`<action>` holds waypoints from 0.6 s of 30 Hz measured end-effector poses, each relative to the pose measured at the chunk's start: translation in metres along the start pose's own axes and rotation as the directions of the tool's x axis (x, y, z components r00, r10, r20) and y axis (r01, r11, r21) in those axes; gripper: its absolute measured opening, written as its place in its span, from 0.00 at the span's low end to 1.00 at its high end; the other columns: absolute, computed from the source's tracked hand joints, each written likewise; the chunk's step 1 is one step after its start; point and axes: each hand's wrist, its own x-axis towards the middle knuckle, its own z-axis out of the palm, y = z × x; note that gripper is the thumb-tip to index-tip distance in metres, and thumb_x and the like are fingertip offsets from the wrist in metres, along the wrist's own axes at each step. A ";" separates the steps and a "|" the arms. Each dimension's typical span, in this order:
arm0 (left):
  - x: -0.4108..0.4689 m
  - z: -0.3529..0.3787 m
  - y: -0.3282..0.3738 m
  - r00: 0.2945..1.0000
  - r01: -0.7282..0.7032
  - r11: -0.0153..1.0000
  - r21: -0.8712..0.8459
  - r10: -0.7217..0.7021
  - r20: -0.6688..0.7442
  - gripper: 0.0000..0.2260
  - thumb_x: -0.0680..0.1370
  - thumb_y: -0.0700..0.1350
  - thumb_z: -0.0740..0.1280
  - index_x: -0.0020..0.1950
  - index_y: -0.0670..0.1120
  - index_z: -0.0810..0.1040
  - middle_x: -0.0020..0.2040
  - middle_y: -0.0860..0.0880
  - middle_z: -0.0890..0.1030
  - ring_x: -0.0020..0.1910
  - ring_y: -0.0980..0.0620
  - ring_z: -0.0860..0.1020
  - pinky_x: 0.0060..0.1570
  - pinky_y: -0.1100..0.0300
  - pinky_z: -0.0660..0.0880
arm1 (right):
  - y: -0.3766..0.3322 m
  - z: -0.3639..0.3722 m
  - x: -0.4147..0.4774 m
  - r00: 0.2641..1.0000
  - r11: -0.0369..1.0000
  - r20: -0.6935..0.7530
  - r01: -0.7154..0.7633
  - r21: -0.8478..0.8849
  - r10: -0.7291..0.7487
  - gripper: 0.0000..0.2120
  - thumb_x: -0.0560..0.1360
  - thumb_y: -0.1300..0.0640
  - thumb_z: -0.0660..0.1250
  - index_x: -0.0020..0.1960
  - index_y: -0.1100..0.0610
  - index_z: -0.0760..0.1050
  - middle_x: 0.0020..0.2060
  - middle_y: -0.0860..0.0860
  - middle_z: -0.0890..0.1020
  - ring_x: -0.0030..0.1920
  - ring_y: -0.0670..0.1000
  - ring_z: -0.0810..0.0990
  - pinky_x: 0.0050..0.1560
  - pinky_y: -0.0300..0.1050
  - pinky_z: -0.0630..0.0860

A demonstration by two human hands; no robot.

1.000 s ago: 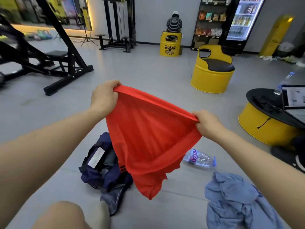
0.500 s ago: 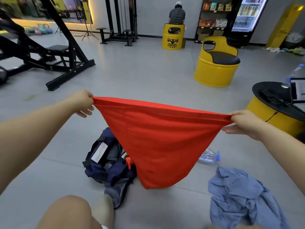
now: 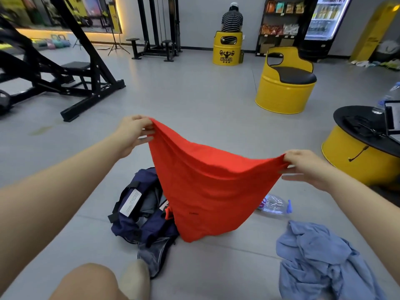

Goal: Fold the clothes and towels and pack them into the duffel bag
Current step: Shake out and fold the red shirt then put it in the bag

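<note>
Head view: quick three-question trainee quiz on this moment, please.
1. True or false: the left hand and right hand both pinch the red garment by its top edge.
2. What lies crumpled on the floor at the view's lower right? A. blue shirt B. white towel C. black jacket
3. Fill in: the navy duffel bag on the floor is ___ (open / zipped shut).
Key: 1 true; 2 A; 3 open.
</note>
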 end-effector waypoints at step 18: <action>-0.070 0.152 0.007 0.943 -0.185 0.982 -0.027 0.185 0.278 0.08 0.79 0.37 0.64 0.57 0.45 0.77 0.43 0.46 0.78 0.40 0.52 0.81 0.48 0.56 0.81 | -0.018 0.147 -0.011 0.936 0.850 0.116 0.351 -0.392 -0.333 0.08 0.76 0.45 0.67 0.44 0.49 0.74 0.40 0.48 0.80 0.47 0.57 0.80 0.46 0.48 0.75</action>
